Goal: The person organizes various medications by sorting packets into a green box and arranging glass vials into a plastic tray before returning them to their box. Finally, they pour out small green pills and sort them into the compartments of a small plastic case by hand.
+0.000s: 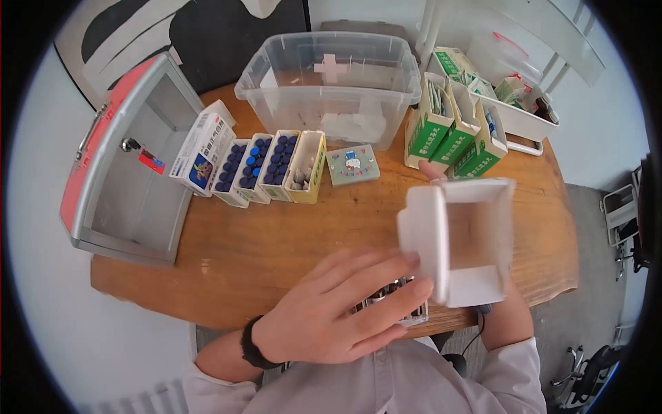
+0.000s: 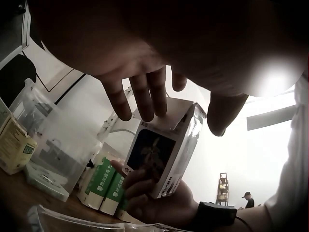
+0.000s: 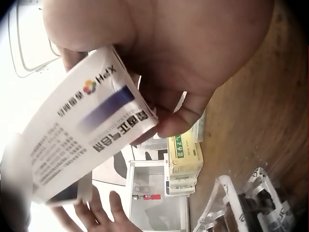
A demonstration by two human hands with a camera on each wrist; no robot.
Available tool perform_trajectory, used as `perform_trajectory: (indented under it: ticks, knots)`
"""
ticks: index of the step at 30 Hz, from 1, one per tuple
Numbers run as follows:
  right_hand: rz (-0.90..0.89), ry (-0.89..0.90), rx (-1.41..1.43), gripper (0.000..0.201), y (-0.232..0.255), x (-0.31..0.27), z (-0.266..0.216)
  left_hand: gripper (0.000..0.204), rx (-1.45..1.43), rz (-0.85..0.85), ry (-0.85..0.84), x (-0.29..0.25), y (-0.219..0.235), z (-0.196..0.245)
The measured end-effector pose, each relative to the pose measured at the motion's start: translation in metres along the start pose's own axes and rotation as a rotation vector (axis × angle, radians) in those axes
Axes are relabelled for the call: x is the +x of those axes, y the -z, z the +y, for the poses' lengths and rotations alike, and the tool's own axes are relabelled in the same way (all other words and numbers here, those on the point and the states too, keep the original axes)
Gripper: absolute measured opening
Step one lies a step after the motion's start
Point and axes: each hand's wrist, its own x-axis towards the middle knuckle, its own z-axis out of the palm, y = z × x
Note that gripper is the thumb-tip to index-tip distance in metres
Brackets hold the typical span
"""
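Observation:
A white cardboard medicine box (image 1: 427, 234) is tilted above the table's front edge, its open end towards the head camera and its inside bare. My right hand (image 3: 169, 53) grips it from behind; in the head view the box covers most of that hand. My left hand (image 1: 345, 303) reaches across with fingers extended, their tips right by the box's near side and flap. Beneath the left fingers, a clear plastic tray (image 1: 418, 316) of small dark bottles shows partly. The right wrist view gives the box's printed side and that tray at lower right.
Opened boxes of blue-capped bottles (image 1: 277, 162) stand in a row beside a red-and-silver case (image 1: 131, 159). Behind are a green-grey tin (image 1: 354, 165) and a clear plastic bin (image 1: 327, 90). Green-and-white boxes (image 1: 431, 131) and a white basket (image 1: 531, 124) stand back right.

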Motion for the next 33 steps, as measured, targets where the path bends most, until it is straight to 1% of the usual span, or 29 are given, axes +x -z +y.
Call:
perform_trajectory:
  ticks: [1, 2, 4, 5, 6, 7, 8, 10, 11, 12, 13, 14, 15, 16, 17, 18, 19, 20, 22, 23, 24, 26, 27, 29, 31, 33]
  knots:
    - [0.073, -0.019, -0.063, 0.096, -0.011, -0.003, -0.007, 0.08, -0.055, 0.003, 0.048, -0.006, 0.008, 0.004]
    - [0.081, -0.028, -0.063, 0.096, -0.004, 0.0, -0.003, 0.079, -0.108, 0.003, 0.094, -0.014, 0.014, 0.006]
    - [-0.102, 0.003, 0.245, 0.091, 0.018, 0.01, 0.006, 0.083, -0.128, 0.021, 0.129, -0.025, 0.017, 0.005]
    - [-0.095, 0.003, 0.245, 0.091, 0.022, 0.011, 0.007, 0.083, -0.098, -0.075, 0.253, -0.026, 0.018, 0.007]
    - [-0.152, -0.01, 0.326, 0.094, 0.025, 0.012, 0.008, 0.084, -0.066, -0.173, 0.376, -0.029, 0.018, 0.008]
    - [-0.209, -0.024, 0.407, 0.097, 0.027, 0.012, 0.009, 0.097, -0.038, -0.294, 0.461, -0.036, 0.014, 0.011]
    - [-0.265, -0.038, 0.488, 0.099, 0.029, 0.011, 0.01, 0.102, -0.026, -0.431, 0.492, -0.043, 0.011, 0.013]
    - [-0.069, 0.028, 0.02, 0.105, 0.033, 0.007, 0.01, 0.096, -0.054, -0.476, 0.491, -0.059, -0.003, 0.013]
    - [0.028, -0.011, 0.172, 0.101, 0.028, 0.006, 0.013, 0.096, -0.058, -0.481, 0.491, -0.063, -0.008, 0.014]
    - [0.124, -0.048, 0.325, 0.098, 0.02, 0.007, 0.015, 0.092, -0.004, -0.441, 0.48, -0.064, -0.013, 0.017]
    - [0.128, -0.047, 0.328, 0.098, 0.022, 0.007, 0.015, 0.089, 0.05, -0.402, 0.468, -0.067, -0.016, 0.018]
    - [0.125, -0.097, 0.411, 0.1, 0.026, 0.01, 0.013, 0.089, 0.049, -0.407, 0.463, -0.07, -0.018, 0.016]
    - [0.121, -0.143, 0.493, 0.102, 0.029, 0.011, 0.011, 0.088, 0.013, -0.403, 0.465, -0.074, -0.019, 0.014]
    - [0.126, -0.136, 0.495, 0.102, 0.029, 0.01, 0.008, 0.086, -0.023, -0.399, 0.469, -0.076, -0.019, 0.012]
    - [0.012, -0.095, 0.244, 0.103, 0.027, 0.009, 0.003, 0.086, -0.025, -0.405, 0.463, -0.077, -0.016, 0.011]
    - [-0.1, -0.057, -0.007, 0.104, 0.026, 0.008, 0.002, 0.089, -0.044, -0.388, 0.51, -0.078, -0.012, 0.012]
    - [-0.156, -0.021, 0.076, 0.099, 0.028, 0.01, 0.006, 0.092, -0.063, -0.371, 0.56, -0.076, -0.007, 0.013]
    - [-0.152, -0.023, 0.085, 0.099, 0.029, 0.01, 0.005, 0.092, -0.064, -0.381, 0.565, -0.073, -0.002, 0.014]
    - [-0.18, -0.016, 0.106, 0.092, 0.026, 0.012, 0.004, 0.097, -0.111, -0.372, 0.652, -0.066, 0.008, 0.016]
    - [-0.238, 0.014, 0.157, 0.087, 0.03, 0.016, 0.005, 0.099, -0.105, -0.361, 0.635, -0.067, 0.008, 0.016]
    - [-0.234, 0.008, 0.16, 0.087, 0.032, 0.018, 0.005, 0.099, -0.109, -0.365, 0.64, -0.067, 0.007, 0.016]
    - [-0.156, 0.03, 0.052, 0.088, 0.033, 0.019, 0.005, 0.098, -0.145, -0.369, 0.565, -0.066, 0.004, 0.017]
    - [-0.144, 0.032, 0.08, 0.086, 0.032, 0.018, 0.007, 0.098, -0.146, -0.371, 0.564, -0.068, 0.001, 0.017]
    - [-0.149, 0.019, 0.081, 0.086, 0.033, 0.017, 0.007, 0.097, -0.068, -0.379, 0.552, -0.073, -0.007, 0.014]
    - [-0.157, 0.011, 0.077, 0.086, 0.034, 0.016, 0.004, 0.096, -0.071, -0.376, 0.532, -0.071, -0.005, 0.011]
    - [-0.153, 0.018, 0.045, 0.091, 0.032, 0.017, 0.002, 0.094, -0.07, -0.372, 0.512, -0.069, -0.003, 0.008]
